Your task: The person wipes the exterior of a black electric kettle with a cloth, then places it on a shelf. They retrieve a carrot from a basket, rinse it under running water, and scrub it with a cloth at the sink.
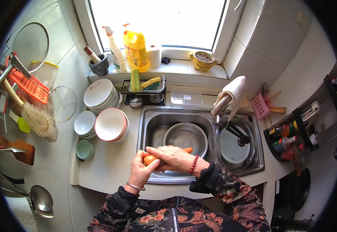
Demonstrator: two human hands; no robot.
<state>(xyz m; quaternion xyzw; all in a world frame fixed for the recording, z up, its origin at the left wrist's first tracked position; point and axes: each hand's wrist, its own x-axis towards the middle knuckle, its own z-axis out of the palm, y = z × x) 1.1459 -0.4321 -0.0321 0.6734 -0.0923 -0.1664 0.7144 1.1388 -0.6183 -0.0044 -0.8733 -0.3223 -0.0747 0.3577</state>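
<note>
Over the front edge of the left sink basin (154, 136), both hands are closed around a carrot (150, 159). My left hand (141, 171) grips its thick end, thumb along the side. Across the carrot's middle lies my right hand (171, 159), covering most of it. The carrot's narrow end shows past the far side of my right hand. Whether the right hand also holds a small tool is hidden. Beyond the hands, a round steel bowl (185, 127) sits in the basin and appears to hold water.
Stacked plates (98, 91), bowls (110, 124) and a green cup (85, 149) stand left of the sink. A cloth-draped faucet (222, 105) rises between the basins. The right basin holds a pot (235, 145). A sponge rack (143, 98) sits behind. Utensils hang along the left wall.
</note>
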